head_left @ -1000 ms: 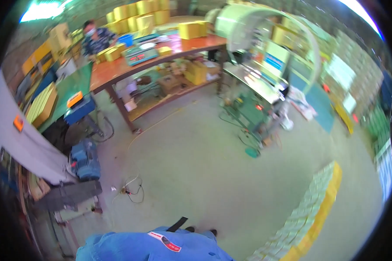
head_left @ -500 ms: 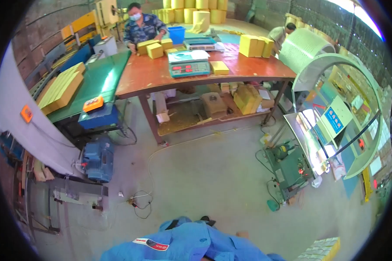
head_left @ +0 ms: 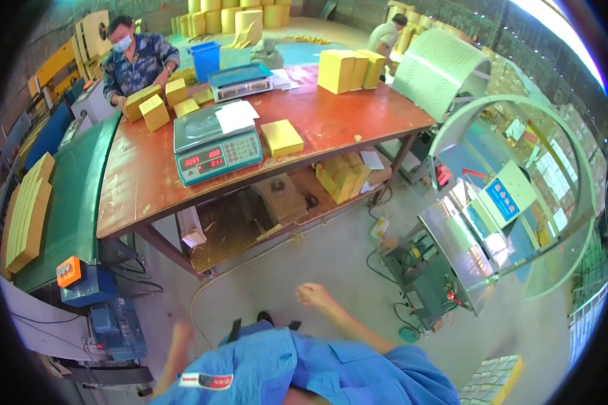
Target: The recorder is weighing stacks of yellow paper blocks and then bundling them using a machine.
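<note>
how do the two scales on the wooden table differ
The near scale sits toward the table's front edge with its lit red display facing the camera; the far scale stands further back, its display not visible. A white paper lies partly on the near scale's pan; the far scale's blue-grey pan is bare. Both are teal, flat-topped bench scales.

Bright daylight enters from one o'clock, glaring white at that rim; fisheye bending and dark vignette ring the edges; both hands motion-blurred.
</note>
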